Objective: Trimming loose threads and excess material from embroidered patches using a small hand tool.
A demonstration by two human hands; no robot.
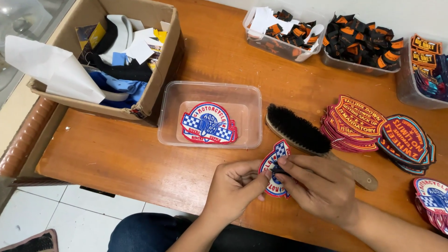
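both hands' fingers [285, 164] hide most of the embroidered patch [278, 153].

A patch [208, 123] lies in the tub [208, 88], box [158, 79] to its left, brush [298, 130] to its right

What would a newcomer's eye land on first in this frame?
Both hands, left hand and right hand, pinch a round embroidered patch at the table's near edge. Just behind lies a black-bristled brush, and left of it a clear tub holding matching patches.
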